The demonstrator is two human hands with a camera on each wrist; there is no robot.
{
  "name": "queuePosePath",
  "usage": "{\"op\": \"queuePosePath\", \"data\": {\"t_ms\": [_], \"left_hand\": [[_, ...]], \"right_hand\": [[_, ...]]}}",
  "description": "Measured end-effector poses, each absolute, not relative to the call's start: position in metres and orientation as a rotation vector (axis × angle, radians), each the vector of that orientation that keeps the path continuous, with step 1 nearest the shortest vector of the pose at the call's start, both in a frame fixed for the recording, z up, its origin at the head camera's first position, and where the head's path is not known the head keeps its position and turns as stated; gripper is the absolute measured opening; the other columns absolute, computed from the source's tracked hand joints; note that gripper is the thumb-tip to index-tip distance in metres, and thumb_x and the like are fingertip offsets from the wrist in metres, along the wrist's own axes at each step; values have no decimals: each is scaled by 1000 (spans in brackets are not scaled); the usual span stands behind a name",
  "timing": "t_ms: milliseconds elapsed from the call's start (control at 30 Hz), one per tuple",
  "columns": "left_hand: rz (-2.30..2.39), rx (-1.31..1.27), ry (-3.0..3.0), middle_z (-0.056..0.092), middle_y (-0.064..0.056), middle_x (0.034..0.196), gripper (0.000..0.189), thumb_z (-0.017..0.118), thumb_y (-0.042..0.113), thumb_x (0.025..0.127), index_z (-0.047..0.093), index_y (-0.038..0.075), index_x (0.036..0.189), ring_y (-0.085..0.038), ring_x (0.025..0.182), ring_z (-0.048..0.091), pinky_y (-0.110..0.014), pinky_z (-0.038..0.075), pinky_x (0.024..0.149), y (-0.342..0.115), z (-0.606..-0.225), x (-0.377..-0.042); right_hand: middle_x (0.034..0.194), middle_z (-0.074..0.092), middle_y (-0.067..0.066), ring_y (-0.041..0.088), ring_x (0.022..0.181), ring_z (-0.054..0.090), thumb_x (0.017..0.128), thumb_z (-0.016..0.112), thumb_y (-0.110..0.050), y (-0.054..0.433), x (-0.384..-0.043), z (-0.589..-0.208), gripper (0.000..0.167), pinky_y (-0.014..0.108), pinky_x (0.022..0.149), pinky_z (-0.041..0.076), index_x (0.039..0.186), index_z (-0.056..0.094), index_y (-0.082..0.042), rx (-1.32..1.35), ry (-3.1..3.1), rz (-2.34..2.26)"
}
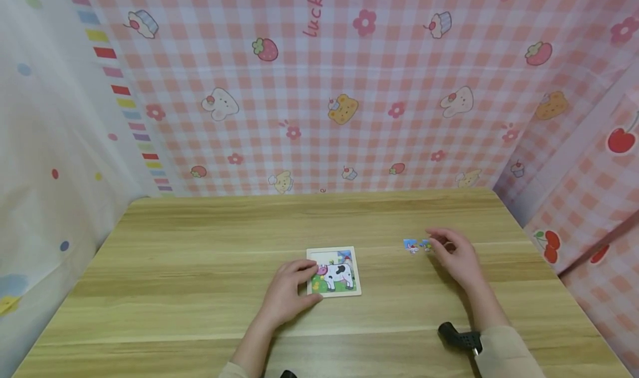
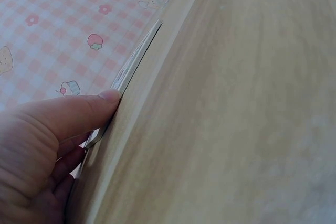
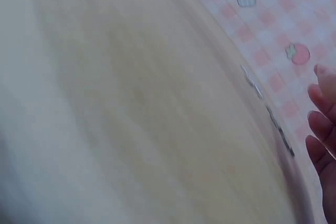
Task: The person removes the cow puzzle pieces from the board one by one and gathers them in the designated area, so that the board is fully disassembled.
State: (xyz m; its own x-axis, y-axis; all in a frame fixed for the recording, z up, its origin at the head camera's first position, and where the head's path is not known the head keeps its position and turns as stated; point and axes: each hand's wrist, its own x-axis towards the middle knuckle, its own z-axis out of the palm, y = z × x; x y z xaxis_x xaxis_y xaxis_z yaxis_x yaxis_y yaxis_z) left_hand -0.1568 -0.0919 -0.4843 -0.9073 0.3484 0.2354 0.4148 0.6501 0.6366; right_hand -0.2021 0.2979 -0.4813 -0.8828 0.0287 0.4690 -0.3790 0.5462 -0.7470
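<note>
A square jigsaw puzzle board (image 1: 359,278) with a cow picture lies flat on the table, its upper left part a pale bare patch. My left hand (image 1: 289,292) holds the board at its left side, thumb (image 2: 86,113) at the near edge and fingers farther up. To the right, two small puzzle pieces lie close together: a blue one (image 1: 410,245) and another (image 1: 425,245) partly behind my fingertips. My right hand (image 1: 456,256) hovers beside them, fingers loosely bent; in the right wrist view a gap shows between its fingers (image 3: 317,121) and the pieces (image 3: 278,127).
The wood-grain table (image 1: 199,311) reaches back to a pink checked cloth (image 1: 319,145) hanging behind it. White dotted cloth (image 1: 50,145) hangs at the left, cherry-printed cloth (image 1: 589,217) at the right. A black wrist device (image 1: 459,338) sits by my right sleeve.
</note>
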Motion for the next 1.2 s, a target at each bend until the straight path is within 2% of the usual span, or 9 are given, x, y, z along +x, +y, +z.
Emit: {"op": "queuePosePath", "data": {"t_ms": [133, 467, 767, 1200], "left_hand": [[-1102, -638, -2775, 63, -13, 139, 60, 90, 17, 79, 68, -3, 131, -39, 131, 52, -58, 40, 113, -92, -484, -157], [-1105, -648, -2772, 64, -14, 138, 60, 90, 16, 78, 68, -4, 130, -40, 131, 53, -59, 40, 113, -91, -482, -156], [-1097, -646, -2778, 63, -14, 139, 60, 90, 16, 78, 68, -4, 131, -40, 131, 52, -58, 40, 113, -92, -484, -157], [-1110, -651, -2778, 63, -14, 139, 59, 90, 16, 79, 68, -4, 131, -40, 131, 52, -58, 40, 112, -92, -483, -157]], "right_hand": [[96, 67, 14, 0, 85, 54, 95, 70, 5, 284, -200, -477, 23, 12, 71, 46, 118, 72, 5, 368, -2391, 1320], [100, 68, 12, 7, 88, 56, 95, 71, 3, 248, -203, -479, 23, 20, 72, 50, 118, 70, 4, 529, -2467, 1360], [104, 70, 10, 21, 90, 61, 94, 74, -3, 218, -206, -479, 24, 27, 75, 52, 117, 72, 2, 634, -2541, 1375], [112, 67, 4, 17, 90, 56, 90, 81, -14, 186, -211, -481, 30, 30, 78, 50, 118, 75, -9, 829, -2663, 1261]]}}
